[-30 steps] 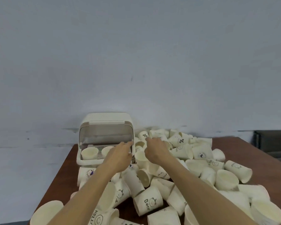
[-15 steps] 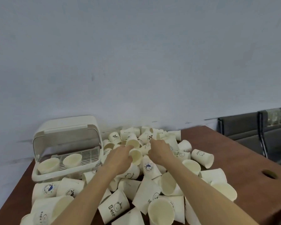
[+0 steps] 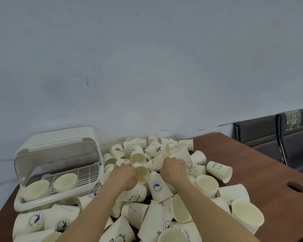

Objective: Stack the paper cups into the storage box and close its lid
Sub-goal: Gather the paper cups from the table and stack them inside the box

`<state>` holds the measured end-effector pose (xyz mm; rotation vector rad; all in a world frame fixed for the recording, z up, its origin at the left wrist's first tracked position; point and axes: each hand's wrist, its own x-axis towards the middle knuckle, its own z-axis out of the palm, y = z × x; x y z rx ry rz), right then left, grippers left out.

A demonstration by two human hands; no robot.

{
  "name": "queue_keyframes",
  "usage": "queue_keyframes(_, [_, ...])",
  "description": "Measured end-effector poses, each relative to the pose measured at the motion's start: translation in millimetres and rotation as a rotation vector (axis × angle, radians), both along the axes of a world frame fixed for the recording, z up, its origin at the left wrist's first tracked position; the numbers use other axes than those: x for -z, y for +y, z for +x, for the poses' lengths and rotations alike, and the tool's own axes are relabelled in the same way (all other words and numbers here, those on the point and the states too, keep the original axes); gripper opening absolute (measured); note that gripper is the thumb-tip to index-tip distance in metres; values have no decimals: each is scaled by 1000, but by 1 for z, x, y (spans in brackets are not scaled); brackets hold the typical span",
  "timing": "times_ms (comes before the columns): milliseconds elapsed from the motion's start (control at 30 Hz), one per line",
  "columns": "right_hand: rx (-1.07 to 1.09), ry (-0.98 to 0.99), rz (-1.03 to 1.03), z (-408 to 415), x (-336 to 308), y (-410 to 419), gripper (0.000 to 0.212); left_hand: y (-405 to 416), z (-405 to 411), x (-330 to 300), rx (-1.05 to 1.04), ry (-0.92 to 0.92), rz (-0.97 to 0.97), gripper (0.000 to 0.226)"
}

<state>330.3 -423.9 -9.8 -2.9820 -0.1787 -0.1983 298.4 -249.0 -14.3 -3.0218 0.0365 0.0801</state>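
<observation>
Two bare forearms reach from the near edge over a brown table (image 3: 262, 165) heaped with cream paper cups (image 3: 157, 222), most lying on their sides, some printed with "HELLO", a percent sign or a blue badge. At the near right, one cup (image 3: 247, 216) stands upright with its mouth open to the camera. Mid-heap, the left hand (image 3: 124, 177) has its fingers curled into the pile against a tipped cup (image 3: 142, 172) whose mouth faces the camera; whether it truly grips that cup cannot be told, as the fingertips are hidden. Just to the right, the right hand (image 3: 173, 169) is knuckles-up, fingers bent down among the cups; what they hold, if anything, cannot be told. A badge-printed cup (image 3: 158, 186) lies between the two wrists. To the left, the box (image 3: 47, 201) sits at the left side of the table, touching the heap, its lid (image 3: 59, 145) swung up and back. Two cups (image 3: 65, 181) stand upright side by side on the slatted tray inside. A round hole (image 3: 295, 186) marks the table at right. Beyond it, dark chairs (image 3: 273, 137) line a pale wall (image 3: 147, 58).
</observation>
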Motion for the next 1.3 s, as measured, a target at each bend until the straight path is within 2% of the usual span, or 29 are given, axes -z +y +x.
queue_keyframes(167, [28, -6, 16, 13, 12, 9, 22, -3, 3, -9, 24, -10, 30, 18])
queue_keyframes(300, [44, -15, 21, 18, 16, 14, 24, -6, 3, -20, 44, -19, 31, 13])
queue_keyframes(400, [51, -27, 27, 18, 13, 18, 22, -6, 2, -27, 32, -30, 14, 15])
queue_keyframes(533, [35, -56, 58, 14, 2, 21, 16, 0, 1, -32, 43, -106, -17, 38])
queue_keyframes(700, [8, -124, 92, 9, -19, 24, 15, 7, -7, -43, 128, -215, -118, 29])
queue_keyframes(833, [-37, -190, 96, 1, -36, 25, 23, 15, -20, -60, 147, -309, -212, 23])
queue_keyframes(967, [-76, -250, 102, -10, -51, 33, 23, 25, -36, -77, 157, -397, -222, 17])
queue_keyframes(1300, [-200, -298, 86, -34, -78, 82, 28, 77, -75, -102, 58, -498, -263, 22])
